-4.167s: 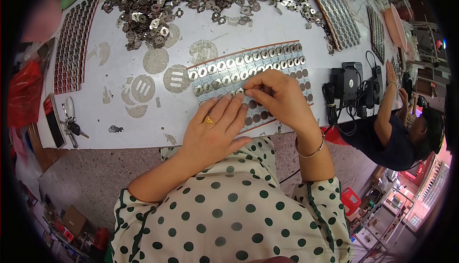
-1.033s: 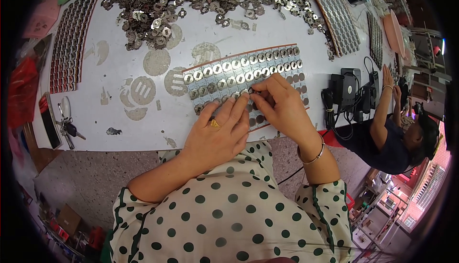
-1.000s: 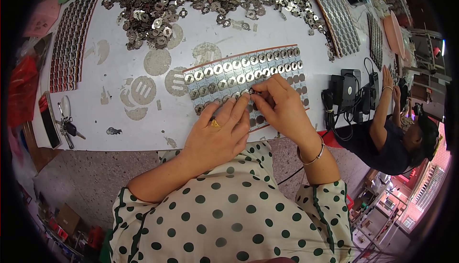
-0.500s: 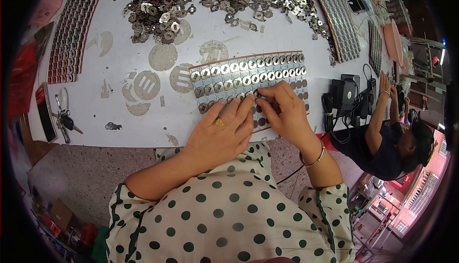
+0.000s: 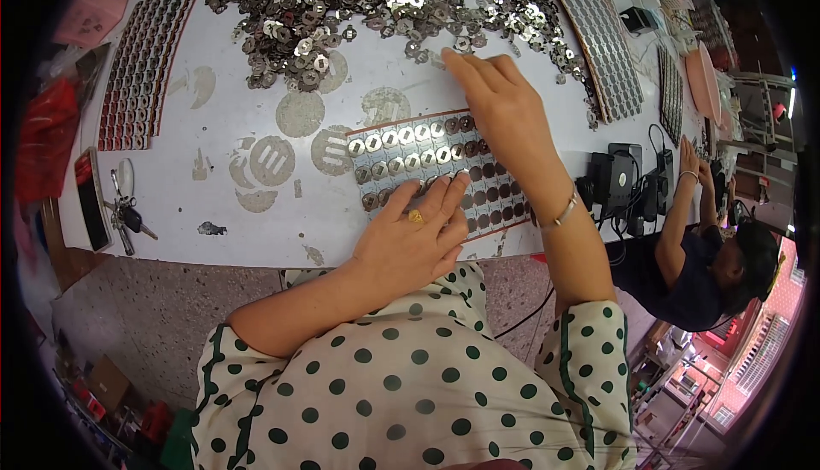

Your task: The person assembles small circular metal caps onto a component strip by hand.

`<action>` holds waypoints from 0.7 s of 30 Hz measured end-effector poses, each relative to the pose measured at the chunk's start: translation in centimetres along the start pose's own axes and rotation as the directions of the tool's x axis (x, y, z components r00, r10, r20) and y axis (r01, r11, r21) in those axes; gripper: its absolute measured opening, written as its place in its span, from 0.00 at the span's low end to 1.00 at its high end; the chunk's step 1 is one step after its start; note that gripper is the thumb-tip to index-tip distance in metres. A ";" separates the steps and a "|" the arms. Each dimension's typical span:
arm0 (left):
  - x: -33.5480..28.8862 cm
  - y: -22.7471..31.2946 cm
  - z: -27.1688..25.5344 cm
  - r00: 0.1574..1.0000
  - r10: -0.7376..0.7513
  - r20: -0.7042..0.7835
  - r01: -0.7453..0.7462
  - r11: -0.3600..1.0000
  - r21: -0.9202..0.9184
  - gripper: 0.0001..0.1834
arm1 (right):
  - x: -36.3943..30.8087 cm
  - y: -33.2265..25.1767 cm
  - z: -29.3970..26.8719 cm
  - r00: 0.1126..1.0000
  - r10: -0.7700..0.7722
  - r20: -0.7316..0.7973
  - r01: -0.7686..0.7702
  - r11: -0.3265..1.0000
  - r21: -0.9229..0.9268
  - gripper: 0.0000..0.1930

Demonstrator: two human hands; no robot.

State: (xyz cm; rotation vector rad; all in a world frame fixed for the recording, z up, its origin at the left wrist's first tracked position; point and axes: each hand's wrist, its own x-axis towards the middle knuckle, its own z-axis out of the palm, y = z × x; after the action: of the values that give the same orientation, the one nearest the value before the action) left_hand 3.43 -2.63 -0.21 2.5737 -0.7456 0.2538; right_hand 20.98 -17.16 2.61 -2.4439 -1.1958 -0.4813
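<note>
Board: thin, brown-edged, flat on scuffed white surface; bright cut-out metal pieces leftward, dark discs rightward.
My left hand: unclenched, fingertips on the board.
My right hand: raised, fingers bent; can't tell whether this grip pinches anything.
Heap: loose, glinting, beyond the board.

Four disc-covered boards — one central, one left, two right. One heap of metal pieces — pieces too many to count. One left hand, one right hand, one gold ring, one bunch of keys.
</note>
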 end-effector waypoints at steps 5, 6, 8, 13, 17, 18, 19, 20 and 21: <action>0.0 0.0 -0.2 1.000 0.009 -0.013 -0.009 1.000 0.002 0.22 | 0.1 2.1 1.3 0.995 -0.051 0.087 0.051 0.999 0.004 0.22; 0.0 -0.1 -0.4 1.000 0.008 -0.017 -0.008 1.000 0.002 0.22 | -0.1 2.4 1.4 0.999 0.012 0.044 -0.018 0.991 0.130 0.21; 0.0 -0.3 -0.9 0.999 -0.031 -0.017 0.030 0.997 -0.064 0.24 | -0.7 1.6 0.6 0.936 0.303 0.179 -0.350 0.744 0.570 0.20; 0.5 -2.0 -2.2 0.957 -0.261 -0.122 0.178 0.869 -0.462 0.26 | -3.6 -1.1 -2.3 0.762 0.355 0.542 -0.503 -0.202 0.840 0.22; 1.9 -2.8 -3.6 0.874 -0.458 -0.164 0.175 0.610 -0.773 0.19 | -5.5 -2.7 -2.5 0.797 0.230 0.558 -0.435 -0.424 0.795 0.21; 2.2 -3.0 -3.8 0.879 -0.460 -0.127 0.146 0.512 -0.846 0.16 | -5.8 -2.9 -2.4 0.798 0.228 0.558 -0.434 -0.425 0.794 0.21; 2.4 -3.0 -4.1 0.879 -0.459 -0.125 0.147 0.512 -0.846 0.16 | -6.2 -3.2 -2.2 0.794 0.217 0.568 -0.431 -0.460 0.777 0.20; 2.6 -3.0 -4.4 0.889 -0.435 -0.140 0.146 0.561 -0.815 0.13 | -6.5 -3.4 -2.0 0.789 0.207 0.578 -0.426 -0.493 0.758 0.19; 2.7 -3.0 -4.5 0.899 -0.410 -0.153 0.143 0.607 -0.782 0.10 | -6.8 -3.6 -1.8 0.770 0.229 0.595 -0.431 -0.500 0.751 0.18</action>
State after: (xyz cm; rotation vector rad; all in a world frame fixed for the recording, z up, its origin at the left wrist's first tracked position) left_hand 7.08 0.45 3.46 1.7261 -0.2148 0.1914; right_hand 13.93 -20.57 1.77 -0.9223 -0.1494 0.7939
